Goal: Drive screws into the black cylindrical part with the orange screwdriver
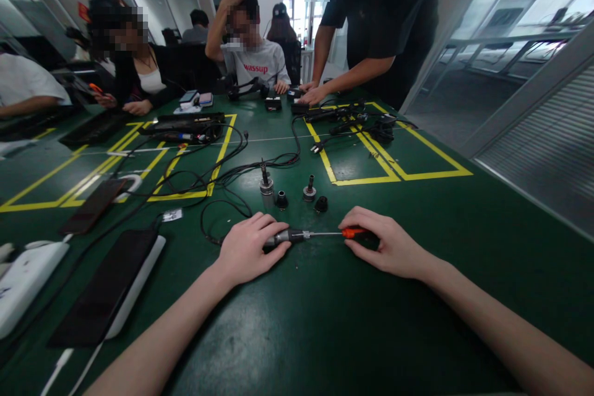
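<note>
My left hand [250, 246] is closed around a dark cylindrical cable connector [293, 235] with a metal end, lying low over the green table. A black cable leaves its left side. My right hand [387, 242] grips a screwdriver [353, 232] by its orange handle, fingers wrapped round it. The thin shaft points left, its tip at the metal end of the connector; exact contact is too small to tell. Just beyond the hands stand a tall metal cylindrical part [266, 187], a shorter metal part [309, 189] and two small black caps [320, 203], [281, 199].
A large dark phone [104, 288] on a white block, a second phone [93, 207] and a white power strip [28, 281] lie left. Black cables [223, 167] run across the green table [297, 340]. Several people sit opposite; a co-worker's hands [312, 96] reach in at the far side.
</note>
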`<state>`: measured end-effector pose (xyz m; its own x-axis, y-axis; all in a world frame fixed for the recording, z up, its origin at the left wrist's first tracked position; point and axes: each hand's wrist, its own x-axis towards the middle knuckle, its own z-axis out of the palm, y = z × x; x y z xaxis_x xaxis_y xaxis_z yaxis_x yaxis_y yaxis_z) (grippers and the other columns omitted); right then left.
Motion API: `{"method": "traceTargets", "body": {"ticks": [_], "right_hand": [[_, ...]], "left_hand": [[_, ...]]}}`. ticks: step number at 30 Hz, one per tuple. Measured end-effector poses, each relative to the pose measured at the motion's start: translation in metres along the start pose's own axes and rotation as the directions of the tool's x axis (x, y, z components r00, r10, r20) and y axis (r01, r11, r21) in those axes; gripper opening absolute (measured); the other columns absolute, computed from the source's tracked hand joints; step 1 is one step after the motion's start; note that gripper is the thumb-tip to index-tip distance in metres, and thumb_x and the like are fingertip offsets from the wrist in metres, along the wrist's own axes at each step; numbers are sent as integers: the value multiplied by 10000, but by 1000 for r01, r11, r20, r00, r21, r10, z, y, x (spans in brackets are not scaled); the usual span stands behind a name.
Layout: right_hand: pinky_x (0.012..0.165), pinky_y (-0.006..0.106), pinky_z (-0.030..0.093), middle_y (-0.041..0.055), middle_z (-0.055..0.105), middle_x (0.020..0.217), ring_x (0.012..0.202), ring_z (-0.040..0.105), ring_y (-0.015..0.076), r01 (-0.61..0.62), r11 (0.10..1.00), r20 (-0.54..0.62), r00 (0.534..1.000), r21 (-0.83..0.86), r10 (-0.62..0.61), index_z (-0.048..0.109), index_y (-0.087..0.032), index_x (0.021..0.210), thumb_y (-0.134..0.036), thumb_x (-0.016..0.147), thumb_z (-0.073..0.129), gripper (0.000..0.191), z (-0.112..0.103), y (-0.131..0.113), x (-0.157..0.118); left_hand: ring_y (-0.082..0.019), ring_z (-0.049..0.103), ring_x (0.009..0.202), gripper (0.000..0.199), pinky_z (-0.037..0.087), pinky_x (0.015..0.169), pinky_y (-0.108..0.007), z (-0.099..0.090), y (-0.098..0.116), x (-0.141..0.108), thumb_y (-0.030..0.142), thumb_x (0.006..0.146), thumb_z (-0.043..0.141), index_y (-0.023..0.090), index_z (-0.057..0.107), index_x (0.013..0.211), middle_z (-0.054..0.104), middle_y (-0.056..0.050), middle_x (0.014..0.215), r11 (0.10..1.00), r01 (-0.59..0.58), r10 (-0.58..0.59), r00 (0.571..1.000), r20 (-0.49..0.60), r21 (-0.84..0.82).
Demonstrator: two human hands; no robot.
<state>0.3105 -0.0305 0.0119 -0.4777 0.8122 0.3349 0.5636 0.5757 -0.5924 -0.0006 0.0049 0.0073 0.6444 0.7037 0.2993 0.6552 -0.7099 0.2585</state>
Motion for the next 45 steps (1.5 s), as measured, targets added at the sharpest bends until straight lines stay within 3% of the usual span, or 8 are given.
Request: {"method": "traceTargets", "body": {"ticks": [11, 22, 30, 38, 45], "right_hand": [[809, 406, 618, 78, 759, 1016, 913, 730, 245, -94, 995, 12, 996, 40, 94, 712, -233, 1059, -272, 956, 627, 139, -2, 7, -1], [756, 388, 631, 69, 775, 957, 837, 736, 242, -231, 949, -21, 970, 213, 241, 775, -234, 955, -478, 913, 724, 253, -7, 6, -1], [601, 346, 591, 52, 744, 758, 661, 703, 214, -275, 933, 12, 960, 232, 280, 748, -218, 989, -510, 1023, 515, 375, -5, 4, 1], [729, 386, 640, 65, 767, 840, 774, 753, 236, -336, 869, 50, 939, 363, 342, 719, -212, 1016, -529, 950, 635, 334, -5, 1, 2], [745, 371, 614, 72, 783, 877, 803, 748, 239, -330, 872, 14, 937, 362, 349, 745, -207, 1025, -542, 905, 707, 358, -5, 9, 1]], "left_hand": [[-217, 681, 932, 280, 580, 768, -343, 0, 0, 0, 394, 987, 604, 224, 731, 1170, 746, -51, 1021, 1000, -5, 5, 1000, 5, 3], [-217, 681, 942, 275, 583, 784, -340, 0, 1, 0, 391, 984, 608, 233, 733, 1170, 746, -51, 1024, 1000, -2, 2, 1000, 6, 5], [-219, 681, 941, 280, 580, 782, -344, 1, 1, 0, 390, 982, 616, 225, 733, 1176, 744, -50, 1024, 1000, 4, -4, 1000, 10, 8], [-222, 680, 941, 278, 571, 759, -354, 0, 0, 0, 385, 984, 620, 211, 733, 1169, 748, -43, 1029, 1000, 0, 0, 1000, 13, 15], [-216, 675, 923, 274, 561, 752, -345, 2, 1, 1, 384, 978, 631, 215, 732, 1168, 751, -37, 1018, 1000, -7, 7, 1000, 5, 23]]}}
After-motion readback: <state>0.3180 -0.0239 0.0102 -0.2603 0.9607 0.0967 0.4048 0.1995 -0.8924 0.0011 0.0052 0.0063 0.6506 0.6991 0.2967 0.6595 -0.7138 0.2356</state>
